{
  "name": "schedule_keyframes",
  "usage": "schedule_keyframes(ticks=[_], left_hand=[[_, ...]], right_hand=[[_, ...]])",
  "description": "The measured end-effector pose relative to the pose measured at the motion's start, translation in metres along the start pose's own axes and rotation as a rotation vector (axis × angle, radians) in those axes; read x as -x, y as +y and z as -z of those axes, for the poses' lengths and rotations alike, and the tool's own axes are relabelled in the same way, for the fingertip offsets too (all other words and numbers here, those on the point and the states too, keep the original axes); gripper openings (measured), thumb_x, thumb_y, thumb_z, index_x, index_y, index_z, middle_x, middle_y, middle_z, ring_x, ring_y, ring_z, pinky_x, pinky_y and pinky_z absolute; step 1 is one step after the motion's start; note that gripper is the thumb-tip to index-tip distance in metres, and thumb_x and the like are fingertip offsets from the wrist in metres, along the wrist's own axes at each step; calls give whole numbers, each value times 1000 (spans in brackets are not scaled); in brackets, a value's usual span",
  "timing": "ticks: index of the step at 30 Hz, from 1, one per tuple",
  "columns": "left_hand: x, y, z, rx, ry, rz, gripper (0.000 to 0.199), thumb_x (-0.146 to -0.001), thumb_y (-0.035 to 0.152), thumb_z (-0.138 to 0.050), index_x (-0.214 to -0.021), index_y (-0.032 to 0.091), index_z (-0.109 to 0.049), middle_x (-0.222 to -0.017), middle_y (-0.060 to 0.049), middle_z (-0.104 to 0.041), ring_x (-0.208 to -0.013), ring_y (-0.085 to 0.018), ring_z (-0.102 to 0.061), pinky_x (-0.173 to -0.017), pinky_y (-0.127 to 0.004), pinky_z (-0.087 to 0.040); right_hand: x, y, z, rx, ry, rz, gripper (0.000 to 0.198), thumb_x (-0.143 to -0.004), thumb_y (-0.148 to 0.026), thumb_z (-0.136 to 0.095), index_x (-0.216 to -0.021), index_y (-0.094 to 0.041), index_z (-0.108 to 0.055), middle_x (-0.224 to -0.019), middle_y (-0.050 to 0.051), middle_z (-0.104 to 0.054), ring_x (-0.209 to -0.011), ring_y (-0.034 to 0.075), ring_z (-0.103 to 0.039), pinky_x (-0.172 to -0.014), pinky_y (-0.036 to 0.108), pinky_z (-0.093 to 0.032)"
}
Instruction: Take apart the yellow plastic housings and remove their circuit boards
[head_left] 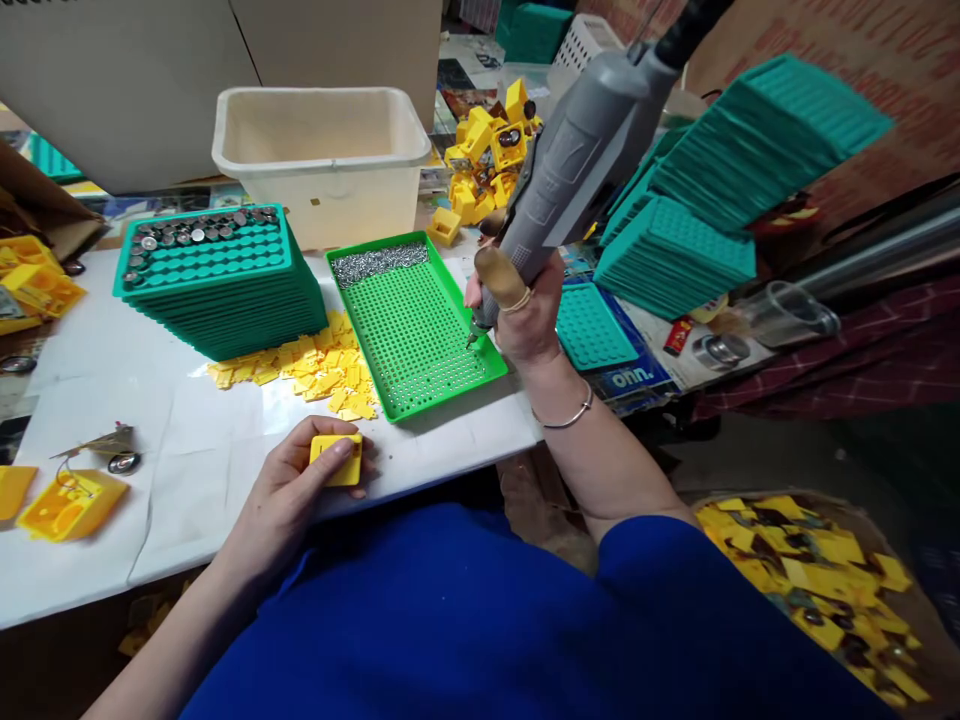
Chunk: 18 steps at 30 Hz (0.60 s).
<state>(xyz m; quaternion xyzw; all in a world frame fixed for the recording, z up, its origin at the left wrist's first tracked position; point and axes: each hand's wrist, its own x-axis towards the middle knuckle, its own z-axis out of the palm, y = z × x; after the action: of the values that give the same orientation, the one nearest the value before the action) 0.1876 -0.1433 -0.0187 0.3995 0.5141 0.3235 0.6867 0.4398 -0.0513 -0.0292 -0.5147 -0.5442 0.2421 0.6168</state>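
Near the table's front edge, my left hand [289, 475] is closed round a small yellow plastic box [337, 470], its thumb lying across the upper face. My right hand [529, 315] grips a grey electric screwdriver [574, 150], tilted with its bit pointing down over the right side of a green perforated tray [397, 335]. A tan cover sits on one finger of that hand. Small silver screws [381, 264] fill the tray's far end. Loose flat yellow plastic pieces [315, 370] lie between the tray and a stack of teal trays [217, 285].
A translucent bin [322, 170] stands behind the trays, beside a heap of yellow housings [487, 150]. More teal trays [690, 250] are piled at right. An open yellow housing with wires [75, 505] lies at left. A container of yellow parts [817, 580] sits low at right.
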Motion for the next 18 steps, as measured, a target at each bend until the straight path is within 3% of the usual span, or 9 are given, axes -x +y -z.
schedule_keyframes(ticks=[5, 11, 15, 18], left_hand=[[-2, -2, 4, 8, -6, 4, 24, -79, 34, -75, -94, 19, -63, -89, -5, -74, -77, -19, -70, -62, -26, -57], [-13, -11, 18, 151, -118, 12, 23, -83, 28, -66, -103, 18, -60, -96, -9, -74, -86, -24, -72, -72, -34, -59], [-15, -15, 20, 219, -131, 19, 23, -85, 25, -63, -105, 17, -58, -98, -11, -73, -90, -26, -72, -74, -37, -59], [-14, -15, 18, 249, -147, 21, 24, -84, 26, -64, -106, 17, -56, -98, -10, -72, -90, -26, -72, -74, -37, -59]], right_hand=[[2, -1, 0, -14, 20, 23, 54, -78, -77, -53, -93, -26, -46, -69, -2, -49, -57, 14, -57, -59, 33, -51], [-2, -13, 0, -20, 55, 44, 55, -75, -79, -56, -94, -28, -51, -66, -3, -53, -54, 14, -58, -57, 32, -52], [1, -39, -11, -192, 48, 150, 48, -75, -71, -65, -83, -28, -45, -60, -6, -50, -49, 11, -51, -51, 28, -47], [15, -65, -33, -282, -24, 145, 47, -79, -72, -59, -81, -28, -42, -58, -6, -46, -47, 10, -48, -48, 28, -44]])
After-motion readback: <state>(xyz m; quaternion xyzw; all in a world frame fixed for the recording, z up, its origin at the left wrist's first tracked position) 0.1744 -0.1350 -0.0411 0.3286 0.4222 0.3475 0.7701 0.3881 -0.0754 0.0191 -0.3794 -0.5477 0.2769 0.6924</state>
